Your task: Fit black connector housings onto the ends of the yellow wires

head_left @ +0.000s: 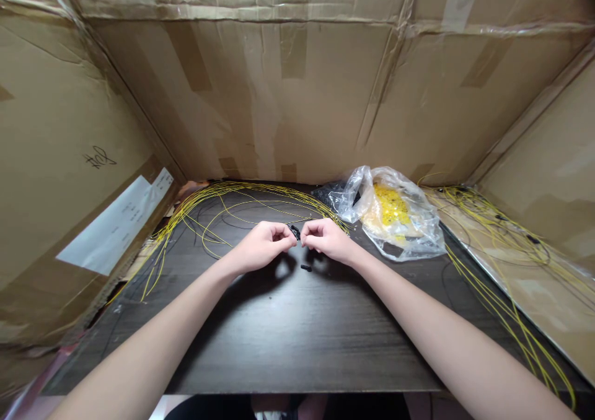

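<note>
Over the middle of the dark table [297, 339], my left hand [266, 246] is closed in a pinch on a small black part [295, 231] that shows at its fingertips. Close by on the right, my right hand [328, 240] is pinched too, its fingertips beside the same part. Whether it holds anything is hidden by the fingers. Just below the hands, a short black piece [305, 268] lies on the tabletop. Its exact kind is too small to make out.
Thin yellow and black wires [186, 206] curve along the table's back left. A clear plastic bag [421, 237] with small yellow pieces [391, 204] stands at the back right. More yellow wires [515, 228] lie on cardboard at the right. Tall cardboard walls [297, 110] surround the table.
</note>
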A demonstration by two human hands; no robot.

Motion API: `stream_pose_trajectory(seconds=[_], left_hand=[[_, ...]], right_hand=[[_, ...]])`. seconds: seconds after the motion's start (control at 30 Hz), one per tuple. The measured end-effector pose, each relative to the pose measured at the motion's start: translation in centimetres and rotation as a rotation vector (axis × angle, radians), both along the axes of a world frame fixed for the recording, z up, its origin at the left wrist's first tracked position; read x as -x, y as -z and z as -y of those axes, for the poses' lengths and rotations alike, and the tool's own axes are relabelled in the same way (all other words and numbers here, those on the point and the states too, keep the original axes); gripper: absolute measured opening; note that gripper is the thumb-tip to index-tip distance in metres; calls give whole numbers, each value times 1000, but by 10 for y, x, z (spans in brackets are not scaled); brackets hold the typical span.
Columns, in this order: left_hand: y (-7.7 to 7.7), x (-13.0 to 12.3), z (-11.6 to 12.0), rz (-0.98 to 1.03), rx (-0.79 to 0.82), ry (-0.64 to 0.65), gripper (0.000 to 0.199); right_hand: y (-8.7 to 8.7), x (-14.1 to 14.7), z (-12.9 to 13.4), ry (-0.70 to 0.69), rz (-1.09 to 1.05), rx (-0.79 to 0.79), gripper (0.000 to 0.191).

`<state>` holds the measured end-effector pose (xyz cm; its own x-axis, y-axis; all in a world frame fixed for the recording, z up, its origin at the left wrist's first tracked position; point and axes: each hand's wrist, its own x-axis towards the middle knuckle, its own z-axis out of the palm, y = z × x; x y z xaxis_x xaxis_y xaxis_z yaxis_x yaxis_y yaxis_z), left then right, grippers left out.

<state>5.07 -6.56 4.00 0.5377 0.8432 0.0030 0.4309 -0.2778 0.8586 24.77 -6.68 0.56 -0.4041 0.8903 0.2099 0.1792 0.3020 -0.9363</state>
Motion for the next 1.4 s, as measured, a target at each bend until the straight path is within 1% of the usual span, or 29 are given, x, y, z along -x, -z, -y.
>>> stream_pose_trajectory(seconds=[0.17,0.33,0.43,0.6,0.7,1.07,1.4], left_hand=[[-2,0,0,21,9,-18,16],[-3,0,0,10,2,-29,18],[-1,1,0,-4,-24,-12,19],[2,1,0,-26,-64,19,19],[1,1,0,-28,-62,39,22],[-1,1,1,-42,-88,101,28],[2,2,1,-83,-138,68,28]], right_hand=[[1,-2,-2,11,4,-9,10],[-1,-4,-3,71,-58,-35,11],[-4,-4,0,29,-85,-36,11],[-5,0,4,-37,26,-56,12],[-4,1,4,-40,60,-70,13],[-2,0,3,-59,55,-68,12],[0,0,4,-50,120,-115,13]])
